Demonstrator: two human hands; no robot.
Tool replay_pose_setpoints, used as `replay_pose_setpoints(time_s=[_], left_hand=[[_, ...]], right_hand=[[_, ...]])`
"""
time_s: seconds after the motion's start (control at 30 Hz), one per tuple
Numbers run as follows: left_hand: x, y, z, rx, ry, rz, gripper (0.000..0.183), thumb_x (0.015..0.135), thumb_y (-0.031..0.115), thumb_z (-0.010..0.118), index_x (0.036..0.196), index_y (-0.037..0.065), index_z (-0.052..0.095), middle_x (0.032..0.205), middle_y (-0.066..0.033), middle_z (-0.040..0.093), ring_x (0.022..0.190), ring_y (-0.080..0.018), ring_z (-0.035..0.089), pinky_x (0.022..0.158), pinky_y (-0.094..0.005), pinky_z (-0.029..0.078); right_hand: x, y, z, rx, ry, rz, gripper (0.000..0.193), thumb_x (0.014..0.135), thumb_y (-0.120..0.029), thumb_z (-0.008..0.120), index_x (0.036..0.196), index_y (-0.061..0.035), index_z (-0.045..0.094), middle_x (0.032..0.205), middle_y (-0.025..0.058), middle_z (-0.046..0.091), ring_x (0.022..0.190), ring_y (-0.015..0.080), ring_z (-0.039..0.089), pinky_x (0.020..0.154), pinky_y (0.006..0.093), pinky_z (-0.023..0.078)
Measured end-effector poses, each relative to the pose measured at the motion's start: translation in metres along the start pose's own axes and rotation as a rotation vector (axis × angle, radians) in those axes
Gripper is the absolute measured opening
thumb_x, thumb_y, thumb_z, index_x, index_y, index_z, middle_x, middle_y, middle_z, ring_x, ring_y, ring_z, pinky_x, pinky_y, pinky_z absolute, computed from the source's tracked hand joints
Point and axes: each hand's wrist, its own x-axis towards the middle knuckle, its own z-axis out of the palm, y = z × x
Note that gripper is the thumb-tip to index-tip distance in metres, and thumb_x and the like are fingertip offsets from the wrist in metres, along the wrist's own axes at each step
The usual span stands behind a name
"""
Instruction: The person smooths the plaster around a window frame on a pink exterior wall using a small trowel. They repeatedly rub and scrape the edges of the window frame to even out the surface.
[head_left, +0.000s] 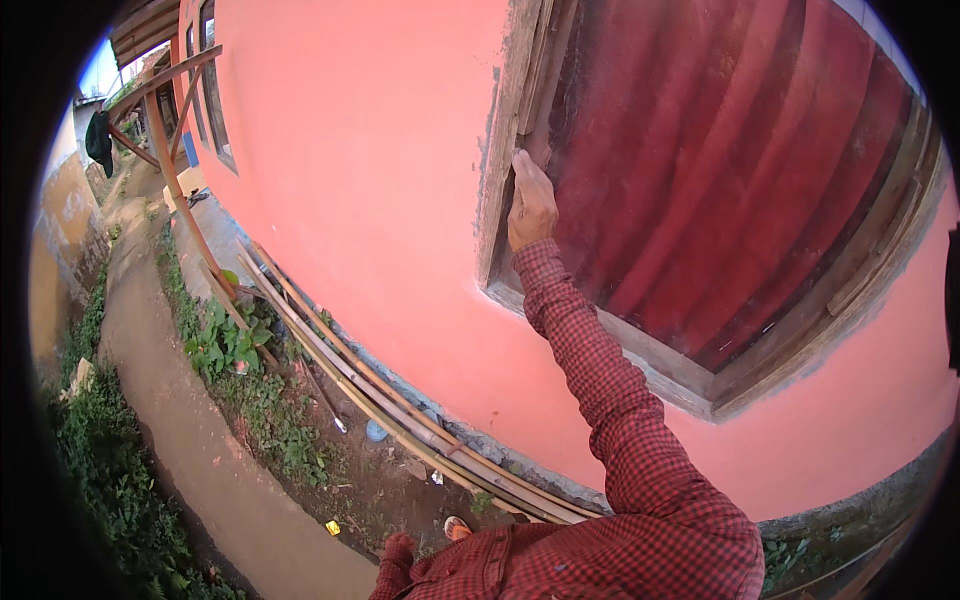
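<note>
My right hand (pixel 533 204) is raised to the left upright of a weathered wooden window frame (pixel 497 190). Its fingers are pressed together against the wood, pointing upward, and whatever they may hold is hidden. Behind the glass beside the hand hangs a dark red curtain (pixel 720 190). A red and black checked sleeve covers my right forearm. At the lower edge the other checked sleeve (pixel 396 562) hangs down, and my left hand does not show.
The window sits in a pink wall (pixel 370 160). Long bamboo poles (pixel 400 420) lie along its foot. Left of them are weeds (pixel 225 335) and a dirt path (pixel 190 420). A slanting wooden post (pixel 172 180) stands farther off. My sandalled foot (pixel 457 527) shows below.
</note>
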Motion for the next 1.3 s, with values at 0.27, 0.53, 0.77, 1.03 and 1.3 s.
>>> replay_pose_setpoints(time_s=[0.27, 0.53, 0.77, 1.03, 1.3], left_hand=[[-0.038, 0.048, 0.012, -0.121, 0.0, -0.25, 0.028, 0.084, 0.007, 0.06, 0.111, 0.009, 0.068, 0.116, -0.0114, 0.067, 0.113, -0.0289, 0.062, 0.096, -0.0405, 0.05], [-0.036, -0.024, 0.028, -0.805, 0.114, -0.45, 0.029, 0.084, 0.01, 0.062, 0.112, 0.002, 0.066, 0.102, -0.0121, 0.07, 0.095, -0.0248, 0.066, 0.084, -0.0379, 0.054], [-0.05, 0.016, 0.064, -0.117, 0.212, -0.278, 0.026, 0.084, 0.016, 0.059, 0.105, 0.007, 0.071, 0.093, -0.0099, 0.07, 0.087, -0.0232, 0.068, 0.078, -0.0365, 0.055], [-0.084, 0.047, 0.142, 0.935, -0.051, 0.13, 0.022, 0.079, 0.02, 0.064, 0.098, 0.013, 0.072, 0.108, -0.0084, 0.07, 0.109, -0.0254, 0.063, 0.086, -0.0386, 0.054], [-0.119, 0.054, 0.204, 0.862, -0.134, 0.177, 0.023, 0.079, 0.021, 0.063, 0.096, 0.011, 0.074, 0.103, -0.0127, 0.071, 0.1, -0.0309, 0.067, 0.088, -0.042, 0.054]], right_hand=[[-0.068, -0.004, -0.003, 0.038, -0.089, 0.25, 0.037, 0.097, -0.002, 0.048, 0.133, -0.003, 0.058, 0.133, 0.0162, 0.061, 0.123, 0.0326, 0.057, 0.104, 0.0408, 0.047], [-0.107, -0.003, -0.012, 0.12, -0.217, 0.27, 0.035, 0.098, 0.0, 0.046, 0.131, -0.0023, 0.059, 0.131, 0.0169, 0.062, 0.121, 0.0323, 0.059, 0.101, 0.0406, 0.047], [-0.159, 0.009, -0.044, 0.012, -1.013, 0.439, 0.04, 0.096, -0.005, 0.052, 0.136, -0.002, 0.054, 0.129, 0.0179, 0.063, 0.113, 0.0331, 0.064, 0.097, 0.0378, 0.05], [-0.236, -0.032, -0.156, 0.961, -0.94, 1.172, 0.039, 0.1, -0.017, 0.053, 0.136, -0.0019, 0.055, 0.113, 0.0135, 0.069, 0.088, 0.0207, 0.07, 0.067, 0.0296, 0.057], [-0.289, -0.013, -0.309, 1.064, -0.767, 1.616, 0.046, 0.098, -0.024, 0.057, 0.139, -0.0028, 0.05, 0.1, 0.0097, 0.067, 0.068, 0.0137, 0.061, 0.053, 0.0235, 0.049]])
